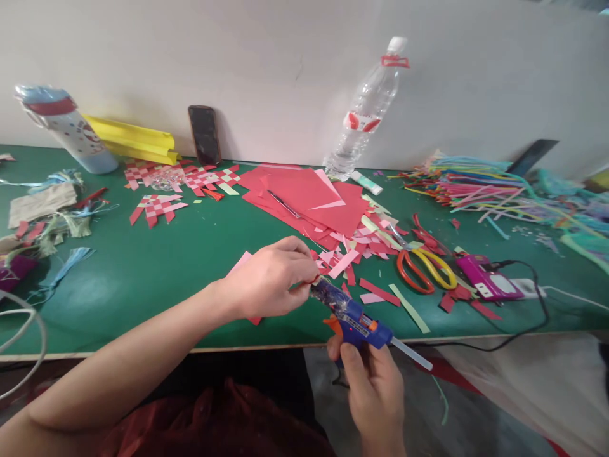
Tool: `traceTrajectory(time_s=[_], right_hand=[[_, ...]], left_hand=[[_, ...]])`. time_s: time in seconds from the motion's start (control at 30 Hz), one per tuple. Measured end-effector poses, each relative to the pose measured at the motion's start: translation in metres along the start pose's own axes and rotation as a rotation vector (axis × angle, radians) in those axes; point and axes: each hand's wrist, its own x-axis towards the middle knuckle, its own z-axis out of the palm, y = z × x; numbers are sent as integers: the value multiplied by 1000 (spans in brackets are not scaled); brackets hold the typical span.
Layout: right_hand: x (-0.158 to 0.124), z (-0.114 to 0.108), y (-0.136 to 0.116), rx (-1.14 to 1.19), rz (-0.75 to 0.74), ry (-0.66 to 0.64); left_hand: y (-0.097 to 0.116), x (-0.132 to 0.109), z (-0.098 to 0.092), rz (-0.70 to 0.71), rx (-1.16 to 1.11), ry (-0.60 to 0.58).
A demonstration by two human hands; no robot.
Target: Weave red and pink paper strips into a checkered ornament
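Observation:
My right hand (375, 384) is wrapped round a blue glue gun (351, 311) with an orange trigger. A whitish glue stick (412, 353) juts from the back of the gun, and a small red light glows on its side. The gun is tilted, its front end up and to the left. My left hand (272, 279) is closed in a pinch at the nozzle end; what its fingertips hold, if anything, is hidden. Partly covered by that hand, a pink and red paper piece (241, 261) lies on the green table (190, 254).
Scissors (428, 270), paper strips (412, 309) and a purple box with cables (490, 277) lie right. Red paper sheets (304, 197) carry a pen (284, 204). A plastic bottle (361, 120), phone (204, 134) and flask (71, 130) stand behind. Tassels (66, 266) lie left, pipe cleaners (476, 184) right.

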Motion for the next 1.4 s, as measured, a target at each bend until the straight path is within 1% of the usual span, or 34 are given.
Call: traceTrajectory(time_s=[0.1, 0.2, 0.3, 0.4, 0.5, 0.67, 0.83, 0.97, 1.1, 1.2, 1.3, 1.4], right_hand=[[-1, 0, -1, 26, 19, 1], [-3, -1, -2, 41, 61, -2], [-5, -2, -1, 60, 110, -9], [-7, -3, 1, 80, 139, -26], [-8, -3, 1, 105, 152, -46], [-10, -3, -1, 134, 143, -49], [-13, -3, -3, 173, 149, -56], [-14, -3, -2, 216, 141, -75], [-15, -1, 1, 279, 182, -71], [-15, 1, 3, 373, 228, -74], [-13, 0, 2, 486, 262, -72], [-10, -2, 1, 565, 284, -69]], left_hand=[[0, 1, -5, -41, -50, -84], [-1, 1, -9, -57, -137, -125], [-2, 1, -10, -48, -211, -104], [-4, 2, -9, -65, -224, -81], [-5, 5, -9, -81, -228, -82], [-7, 8, -8, -31, -240, -93], [-5, 4, -5, -46, -285, -28], [-4, 2, -2, -80, -261, 12], [-2, 1, 2, -90, -213, -25], [0, 2, 0, -103, -191, -67], [-3, 3, -7, -157, -203, -46], [-12, 3, -14, -269, -306, 47]])
